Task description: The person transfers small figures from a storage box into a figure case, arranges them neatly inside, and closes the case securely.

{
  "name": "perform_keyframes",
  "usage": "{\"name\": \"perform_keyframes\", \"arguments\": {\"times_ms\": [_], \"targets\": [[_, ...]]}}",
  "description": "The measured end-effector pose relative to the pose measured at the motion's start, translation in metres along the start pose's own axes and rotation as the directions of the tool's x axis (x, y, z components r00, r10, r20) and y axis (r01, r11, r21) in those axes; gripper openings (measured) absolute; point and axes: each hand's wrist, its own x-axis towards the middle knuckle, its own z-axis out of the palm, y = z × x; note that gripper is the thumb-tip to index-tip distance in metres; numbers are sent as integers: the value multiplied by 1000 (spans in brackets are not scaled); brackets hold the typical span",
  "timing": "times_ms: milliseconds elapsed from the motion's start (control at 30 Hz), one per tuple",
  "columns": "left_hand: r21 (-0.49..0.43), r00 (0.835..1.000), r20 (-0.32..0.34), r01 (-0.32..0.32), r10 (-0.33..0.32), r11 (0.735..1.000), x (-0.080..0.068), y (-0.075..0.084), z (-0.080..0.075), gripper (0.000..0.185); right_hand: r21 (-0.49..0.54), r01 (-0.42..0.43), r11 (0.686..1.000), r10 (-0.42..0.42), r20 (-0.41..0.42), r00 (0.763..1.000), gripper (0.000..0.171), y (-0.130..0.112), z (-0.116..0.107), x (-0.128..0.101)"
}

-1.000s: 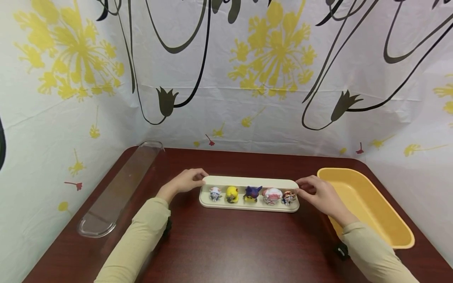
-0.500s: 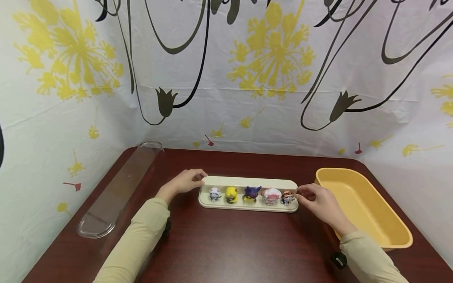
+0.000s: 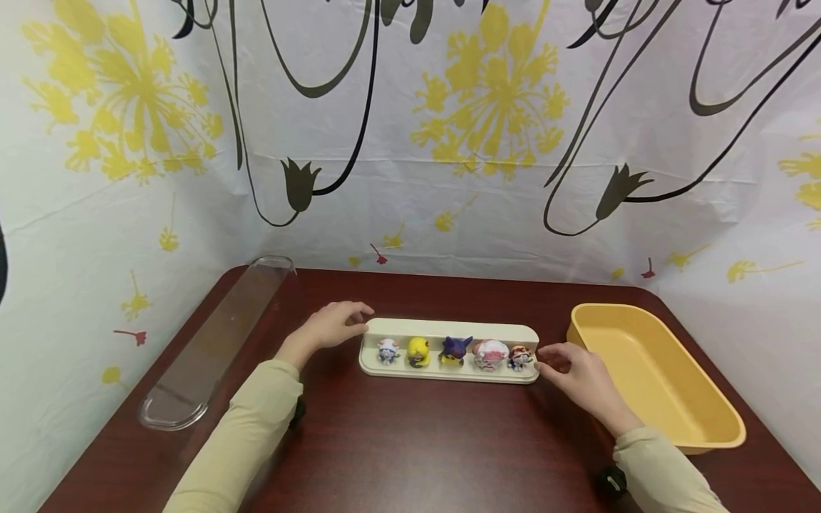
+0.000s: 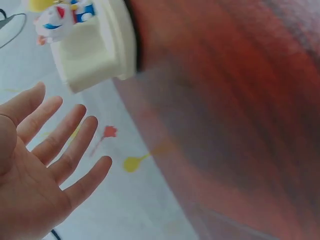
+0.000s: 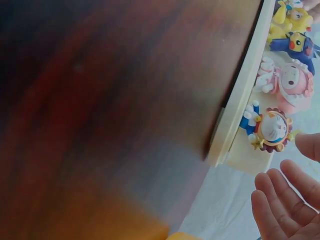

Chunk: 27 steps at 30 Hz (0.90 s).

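A long cream display stand (image 3: 449,328) with a raised back step sits mid-table, several small figurines in a row on it. From left to right come a white-and-blue one (image 3: 388,351), a yellow one (image 3: 419,352), a dark purple one (image 3: 456,350), a pink-and-white one (image 3: 490,355) and one with a maned hood (image 5: 274,127). My left hand (image 3: 330,325) is just off the stand's left end; in the left wrist view its fingers are spread and hold nothing. Beside the right end, my right hand (image 3: 577,374) has relaxed fingers close to the maned figurine and grips nothing.
A clear plastic cover (image 3: 221,342) lies along the table's left side. The yellow tray (image 3: 661,370) stands at the right, just behind my right hand and forearm. A patterned white cloth (image 3: 410,199) rises behind the dark red table (image 3: 436,449).
My left hand has drawn slightly left, away from the stand's end. My right hand has come off the back right corner and moved a little toward me. The stand and figurines keep their places.
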Motion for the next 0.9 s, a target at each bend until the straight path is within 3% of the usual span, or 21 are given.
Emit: {"name": "perform_keyframes", "arguments": {"times_ms": [233, 533, 733, 900], "targets": [[135, 991, -103, -71, 85, 988, -19, 25, -22, 32, -20, -8, 1000, 9, 28, 1000, 19, 4, 2, -4], [281, 957, -188, -164, 222, 946, -55, 58, -52, 35, -39, -79, 996, 83, 121, 989, 18, 9, 4, -1], [333, 929, -238, -196, 283, 922, -82, 60, -68, 37, -36, -99, 994, 104, 172, 980, 20, 12, 8, 1], [356, 922, -261, -183, 285, 916, -105, 52, -84, 37, -31, -98, 995, 103, 198, 975, 21, 15, 9, 1]]}}
